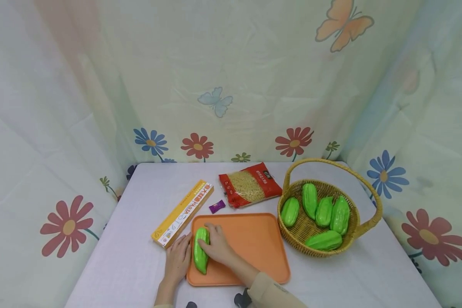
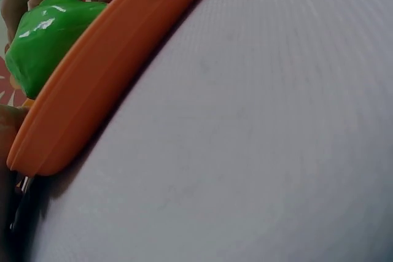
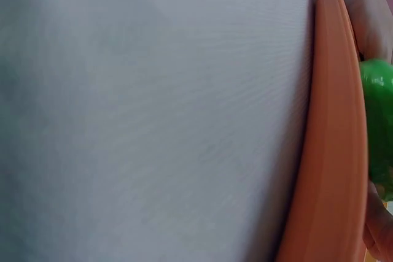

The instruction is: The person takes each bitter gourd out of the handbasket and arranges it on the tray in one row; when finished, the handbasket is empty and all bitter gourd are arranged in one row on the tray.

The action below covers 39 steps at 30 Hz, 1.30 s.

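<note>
A glossy green ridged gourd (image 1: 201, 259) lies lengthwise along the left side of an orange tray (image 1: 254, 248). My right hand (image 1: 218, 246) grips it near its upper part, thumb on the near side and fingers around the far end. Flat along the tray's left rim rests my left hand (image 1: 178, 259), its fingers fairly straight and close beside the gourd. In the left wrist view, the gourd (image 2: 52, 44) shows above the tray wall (image 2: 92, 90) with fingers behind it. The right wrist view catches the gourd (image 3: 379, 121) at its right edge, past the tray rim (image 3: 334, 151).
Right of the tray stands a wicker basket (image 1: 298, 233) with a tall handle, holding several similar green gourds (image 1: 340, 216). Behind the tray lie a red bag of pasta (image 1: 250, 186) and a small purple packet (image 1: 217, 207). A yellow and white pasta box (image 1: 182, 214) lies slanted at the left.
</note>
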Each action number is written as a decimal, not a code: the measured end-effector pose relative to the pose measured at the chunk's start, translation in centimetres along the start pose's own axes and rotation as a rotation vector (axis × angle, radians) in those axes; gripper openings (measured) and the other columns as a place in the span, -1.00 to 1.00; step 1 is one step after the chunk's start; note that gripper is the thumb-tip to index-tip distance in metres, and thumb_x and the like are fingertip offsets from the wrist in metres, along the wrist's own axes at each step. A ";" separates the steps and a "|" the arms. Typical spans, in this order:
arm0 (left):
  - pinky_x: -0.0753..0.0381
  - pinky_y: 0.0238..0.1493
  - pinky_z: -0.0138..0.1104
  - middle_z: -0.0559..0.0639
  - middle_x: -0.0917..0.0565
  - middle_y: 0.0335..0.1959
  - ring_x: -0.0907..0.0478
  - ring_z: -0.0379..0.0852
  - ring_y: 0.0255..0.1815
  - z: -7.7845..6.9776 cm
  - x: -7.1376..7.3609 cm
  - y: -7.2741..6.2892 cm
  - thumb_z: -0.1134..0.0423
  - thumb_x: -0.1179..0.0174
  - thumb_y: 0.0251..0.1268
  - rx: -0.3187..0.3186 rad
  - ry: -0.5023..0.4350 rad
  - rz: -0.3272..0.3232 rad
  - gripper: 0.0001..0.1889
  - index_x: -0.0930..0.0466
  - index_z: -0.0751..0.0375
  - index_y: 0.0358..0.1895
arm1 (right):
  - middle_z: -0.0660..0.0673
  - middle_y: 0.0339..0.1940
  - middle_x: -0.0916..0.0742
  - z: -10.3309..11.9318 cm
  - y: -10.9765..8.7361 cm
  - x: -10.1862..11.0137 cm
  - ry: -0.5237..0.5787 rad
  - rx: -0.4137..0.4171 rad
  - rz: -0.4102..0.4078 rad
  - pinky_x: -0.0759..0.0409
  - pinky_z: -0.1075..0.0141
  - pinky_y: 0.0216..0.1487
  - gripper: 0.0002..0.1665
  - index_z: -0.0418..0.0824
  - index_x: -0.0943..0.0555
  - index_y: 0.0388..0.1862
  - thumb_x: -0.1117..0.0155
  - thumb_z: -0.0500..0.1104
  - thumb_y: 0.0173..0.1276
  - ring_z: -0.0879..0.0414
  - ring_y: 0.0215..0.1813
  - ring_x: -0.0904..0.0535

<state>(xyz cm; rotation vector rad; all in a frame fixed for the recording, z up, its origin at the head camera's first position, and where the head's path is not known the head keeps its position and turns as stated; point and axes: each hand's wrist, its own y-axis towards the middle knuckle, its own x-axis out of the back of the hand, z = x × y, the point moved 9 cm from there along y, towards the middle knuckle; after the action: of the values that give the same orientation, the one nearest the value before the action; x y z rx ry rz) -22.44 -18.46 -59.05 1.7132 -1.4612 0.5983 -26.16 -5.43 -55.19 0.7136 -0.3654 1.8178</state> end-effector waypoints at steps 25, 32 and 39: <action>-0.07 0.24 -0.01 0.03 -0.46 0.20 -0.25 0.02 0.28 0.3 0.2 -0.1 0.25 0.10 0.40 0.018 -0.071 -0.002 -0.61 -0.37 0.11 0.26 | -0.12 -0.17 -0.47 -0.1 -0.1 0.1 0.006 0.008 0.000 -0.49 0.27 -0.23 -0.46 -0.29 -0.39 0.14 -0.17 -0.10 0.20 0.12 -0.25 -0.39; -0.09 0.23 -0.03 0.02 -0.47 0.19 -0.26 0.00 0.28 0.3 0.2 -0.1 0.24 0.10 0.40 0.004 -0.065 -0.010 -0.61 -0.37 0.10 0.26 | -0.11 -0.25 -0.49 -0.1 -0.1 0.5 -0.001 0.008 -0.013 -0.46 0.32 -0.29 -0.53 -0.31 -0.44 0.07 -0.18 -0.16 0.19 0.15 -0.29 -0.38; -0.11 0.20 -0.04 0.02 -0.48 0.18 -0.26 0.01 0.28 0.1 0.3 -0.1 0.25 0.08 0.39 -0.013 -0.062 -0.012 -0.61 -0.38 0.12 0.25 | -0.07 -0.33 -0.50 0.1 -0.2 0.4 0.029 0.019 -0.018 -0.44 0.40 -0.36 -0.56 -0.32 -0.46 0.04 -0.18 -0.18 0.18 0.18 -0.34 -0.38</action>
<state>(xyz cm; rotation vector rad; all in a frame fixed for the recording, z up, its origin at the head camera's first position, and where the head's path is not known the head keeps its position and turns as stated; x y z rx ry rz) -22.31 -18.71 -58.94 1.7433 -1.4936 0.5322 -26.04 -5.11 -54.93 0.7005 -0.3222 1.8149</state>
